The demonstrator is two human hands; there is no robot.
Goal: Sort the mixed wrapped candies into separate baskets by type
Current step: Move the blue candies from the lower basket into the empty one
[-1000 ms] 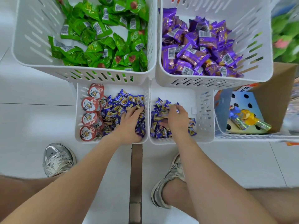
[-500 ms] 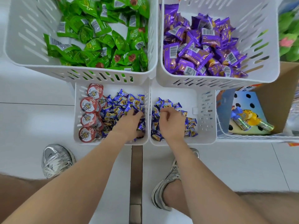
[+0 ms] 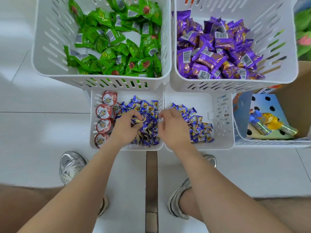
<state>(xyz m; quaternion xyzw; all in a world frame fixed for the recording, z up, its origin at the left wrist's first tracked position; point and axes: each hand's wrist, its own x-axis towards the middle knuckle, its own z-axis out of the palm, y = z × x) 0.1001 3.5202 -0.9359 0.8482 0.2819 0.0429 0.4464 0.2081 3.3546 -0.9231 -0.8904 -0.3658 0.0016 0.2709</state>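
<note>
In the mixed basket (image 3: 127,147), the left hand (image 3: 125,126) is pinching blue wrapped candies (image 3: 146,106) beside the red-lidded cups (image 3: 104,111), while the right hand (image 3: 173,126), fingers curled over that basket's right rim, is showing no discernible hold; lifting small bunches clear of the cups is looking advisable.

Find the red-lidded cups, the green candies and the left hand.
red-lidded cups (image 3: 104,111): head view, lid of the second cup down.
green candies (image 3: 107,53): head view, on a wrapper mid-pile.
left hand (image 3: 124,130): head view, back of the hand, which grips blue candies (image 3: 149,130).
</note>
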